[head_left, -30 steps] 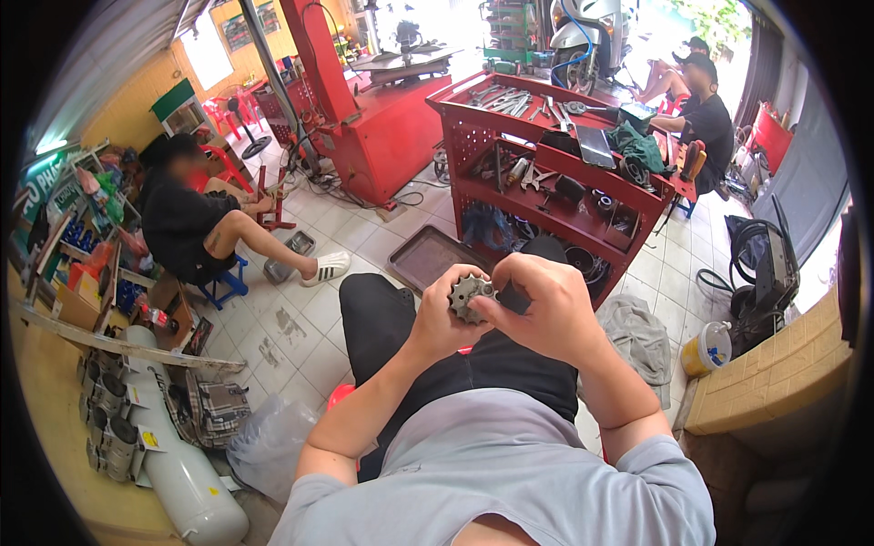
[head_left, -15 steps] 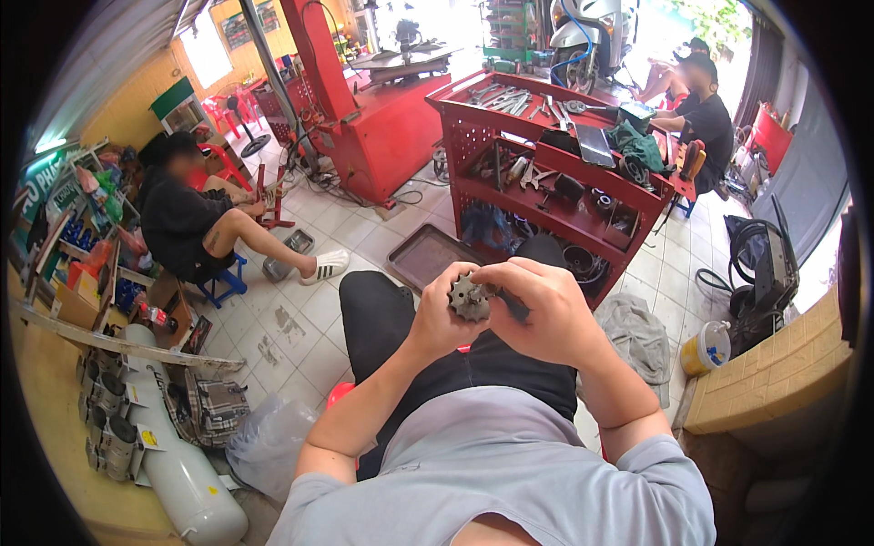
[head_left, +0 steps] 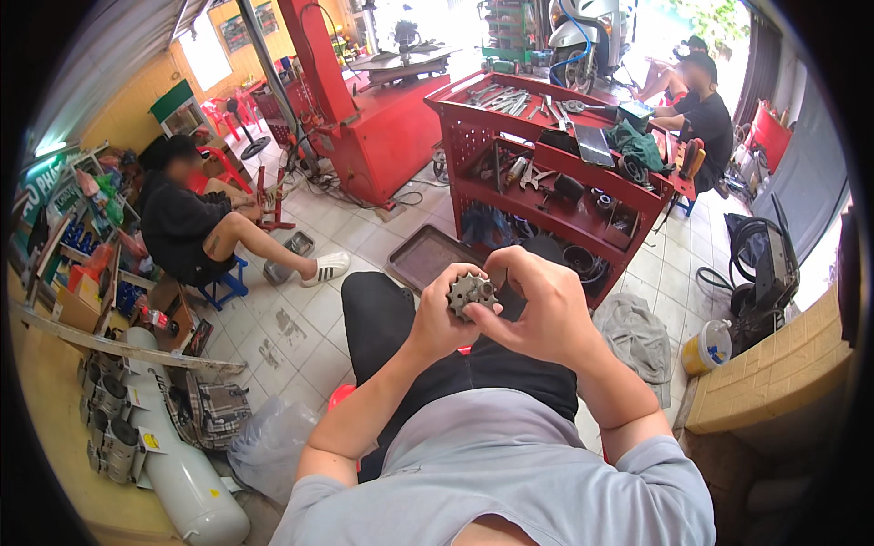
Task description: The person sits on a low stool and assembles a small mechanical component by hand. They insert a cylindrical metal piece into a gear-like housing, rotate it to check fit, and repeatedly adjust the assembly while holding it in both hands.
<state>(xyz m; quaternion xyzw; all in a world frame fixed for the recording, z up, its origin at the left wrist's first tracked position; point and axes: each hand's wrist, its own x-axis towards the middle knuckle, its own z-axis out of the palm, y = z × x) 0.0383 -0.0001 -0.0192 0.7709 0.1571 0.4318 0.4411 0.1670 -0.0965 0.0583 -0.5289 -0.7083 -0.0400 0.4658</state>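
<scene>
Above my lap, a small grey toothed metal gear (head_left: pixel 471 293) with holes in its face is held up between my hands. My left hand (head_left: pixel 439 316) wraps round it from the left, fingers closed. My right hand (head_left: pixel 539 305) comes from the right with thumb and fingers curved, the thumb resting on the gear's lower edge. The right fingertips bend round behind the part, where their contact is partly hidden. Beyond my knees a shallow dark metal tray (head_left: pixel 397 265) lies on the tiled floor.
Ahead on the right is a red tool cart (head_left: pixel 546 202) with several wrenches (head_left: pixel 501 98). A person (head_left: pixel 187 214) sits on a blue stool at left; another person (head_left: pixel 706 123) is beyond the cart. A white cylinder tank (head_left: pixel 187 473) lies at lower left, a bucket (head_left: pixel 706 348) at right.
The gear has tilted so its face shows more fully. My right thumb has moved onto its lower edge, and the right fingers have opened into a wider curve. My left hand keeps its grip.
</scene>
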